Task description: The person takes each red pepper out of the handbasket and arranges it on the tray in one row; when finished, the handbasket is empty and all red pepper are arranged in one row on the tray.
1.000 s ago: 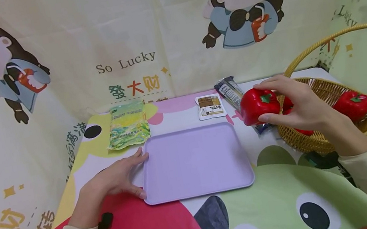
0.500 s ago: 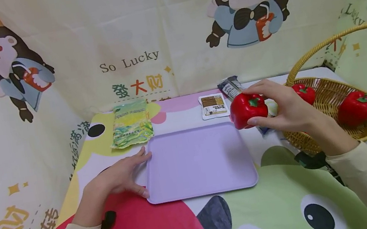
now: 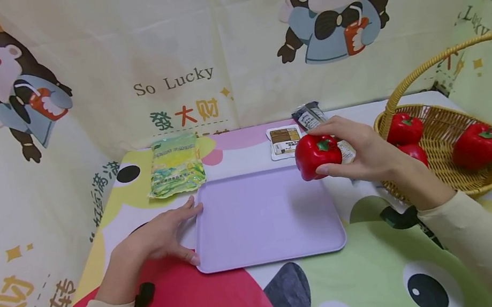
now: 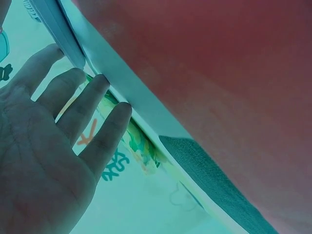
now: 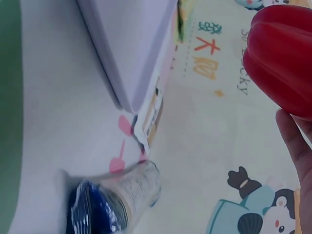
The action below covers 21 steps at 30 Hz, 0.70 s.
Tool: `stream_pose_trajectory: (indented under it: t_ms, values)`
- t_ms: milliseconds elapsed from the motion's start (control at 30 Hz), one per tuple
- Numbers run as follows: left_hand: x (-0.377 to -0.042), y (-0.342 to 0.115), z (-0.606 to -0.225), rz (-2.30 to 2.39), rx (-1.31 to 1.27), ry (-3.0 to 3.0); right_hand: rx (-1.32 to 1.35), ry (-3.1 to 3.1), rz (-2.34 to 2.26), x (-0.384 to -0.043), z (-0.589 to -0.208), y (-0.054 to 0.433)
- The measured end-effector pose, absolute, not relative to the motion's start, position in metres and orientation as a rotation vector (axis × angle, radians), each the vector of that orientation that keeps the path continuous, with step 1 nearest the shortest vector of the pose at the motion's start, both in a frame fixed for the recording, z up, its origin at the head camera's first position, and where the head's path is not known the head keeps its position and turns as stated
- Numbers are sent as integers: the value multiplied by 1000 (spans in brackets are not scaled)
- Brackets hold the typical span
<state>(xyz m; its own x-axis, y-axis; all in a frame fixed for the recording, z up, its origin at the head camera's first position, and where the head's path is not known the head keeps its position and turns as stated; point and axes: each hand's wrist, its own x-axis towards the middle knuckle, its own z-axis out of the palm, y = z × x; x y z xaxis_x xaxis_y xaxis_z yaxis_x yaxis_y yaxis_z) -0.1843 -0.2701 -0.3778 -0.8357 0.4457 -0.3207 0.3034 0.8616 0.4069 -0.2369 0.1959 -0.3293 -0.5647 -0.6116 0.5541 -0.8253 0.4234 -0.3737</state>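
My right hand [image 3: 360, 150] pinches a red bell pepper [image 3: 315, 157] between thumb and fingers, held up over the right edge of a lilac tray [image 3: 257, 222]. In the right wrist view the same pepper [image 5: 285, 58] fills the upper right, fingertips against its underside. My left hand [image 3: 160, 238] lies at the tray's left edge, thumb and fingers spread and touching the rim. The left wrist view shows that hand [image 4: 53, 136] with its fingers extended towards the tray's edge [image 4: 61, 34]. A shadow falls on the tray below the pepper.
A wicker basket [image 3: 446, 180] with a tall handle stands at the right, with several red peppers [image 3: 481, 144] inside. Behind the tray lie a green-yellow packet [image 3: 176, 165], a small white-brown packet [image 3: 284, 141] and a dark-ended packet [image 3: 310, 115]. A printed cloth wall [image 3: 246, 94] closes the back.
My right hand has carried the bell pepper left from beside the basket to over the tray's right edge. The left hand keeps its place at the tray's left rim.
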Motion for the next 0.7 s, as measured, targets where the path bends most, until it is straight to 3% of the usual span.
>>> stream_pose_trajectory:
  t_ms: [700]
  values:
    - [-185,-269,-378,491,534,2613,1349,-2328,1058,-257,-364,139]
